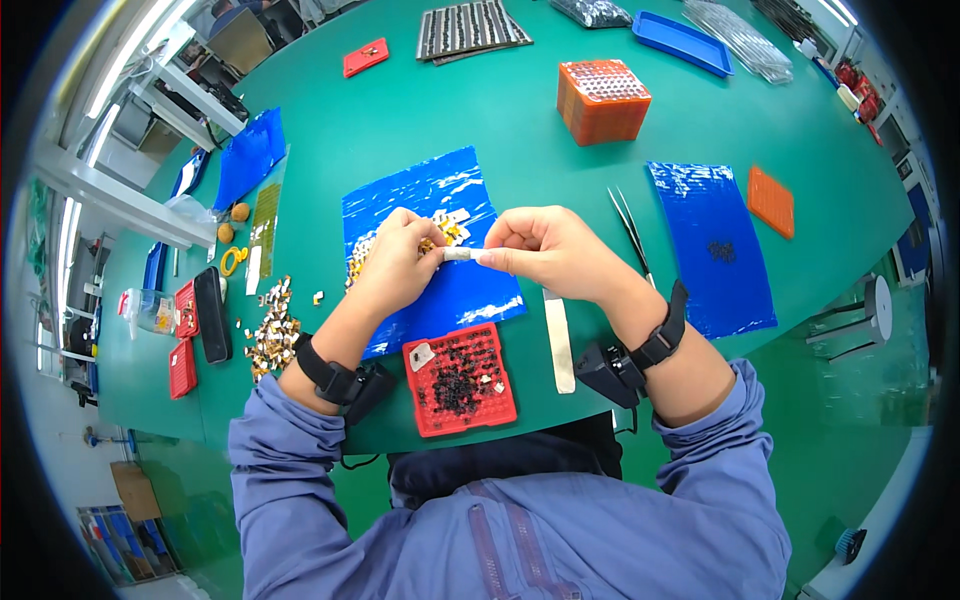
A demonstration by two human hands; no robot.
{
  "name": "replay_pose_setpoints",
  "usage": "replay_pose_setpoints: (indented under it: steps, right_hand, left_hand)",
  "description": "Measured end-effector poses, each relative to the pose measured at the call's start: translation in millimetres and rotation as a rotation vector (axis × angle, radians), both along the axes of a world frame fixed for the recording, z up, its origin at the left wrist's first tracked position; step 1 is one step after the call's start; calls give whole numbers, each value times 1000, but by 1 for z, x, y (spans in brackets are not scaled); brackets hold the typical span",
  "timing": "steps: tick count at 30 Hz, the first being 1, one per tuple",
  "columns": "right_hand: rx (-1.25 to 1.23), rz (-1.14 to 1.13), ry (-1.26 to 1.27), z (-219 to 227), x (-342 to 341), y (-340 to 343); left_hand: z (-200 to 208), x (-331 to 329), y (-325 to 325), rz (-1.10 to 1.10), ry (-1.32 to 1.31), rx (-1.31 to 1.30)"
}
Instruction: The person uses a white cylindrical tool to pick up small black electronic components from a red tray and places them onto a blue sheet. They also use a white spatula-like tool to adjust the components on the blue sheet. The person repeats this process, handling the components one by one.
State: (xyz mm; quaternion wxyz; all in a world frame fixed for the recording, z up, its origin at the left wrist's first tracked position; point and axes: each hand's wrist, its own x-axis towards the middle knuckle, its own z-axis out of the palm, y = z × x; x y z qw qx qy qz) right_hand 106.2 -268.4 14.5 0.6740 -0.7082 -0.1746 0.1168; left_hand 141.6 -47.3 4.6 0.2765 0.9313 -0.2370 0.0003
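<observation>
My left hand (398, 265) and my right hand (553, 252) meet over a blue plastic sheet (450, 318). Between their pinched fingertips is a small white strip-like piece (460, 254), one end in each hand; its exact kind is too small to make out. Behind my hands on the sheet lies a pile of small white and yellow pieces (452, 226), partly hidden by my fingers. Closer to my body, a red tray (425, 408) holds many tiny black parts (458, 385) and a few white bits. To the right of my right hand lie metal tweezers (629, 225).
A pale flat strip (559, 345) lies below my right hand. Another blue sheet (712, 290) with dark bits is at right, near an orange tray (771, 203). Stacked orange trays (603, 108) stand farther back. Loose pieces (272, 335) and a black case (211, 315) are at left.
</observation>
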Motion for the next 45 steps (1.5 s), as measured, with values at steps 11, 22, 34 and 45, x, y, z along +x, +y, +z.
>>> replay_pose_setpoints:
  steps: [11, 22, 34, 45]
  right_hand:
    - [-26, -7, 64, 12, -6, 0]
    - [-72, -7, 88, 15, -6, 2]
    - [-74, -6, 95, 14, -6, 3]
    - [-49, 102, 95, 13, -12, 5]
  left_hand:
    - [52, -19, 74, 171, 131, -180]
    - [41, -85, 182, 174, 104, 290]
    - [34, -93, 157, 401, 124, -72]
    - [56, -94, 93, 56, 276, -308]
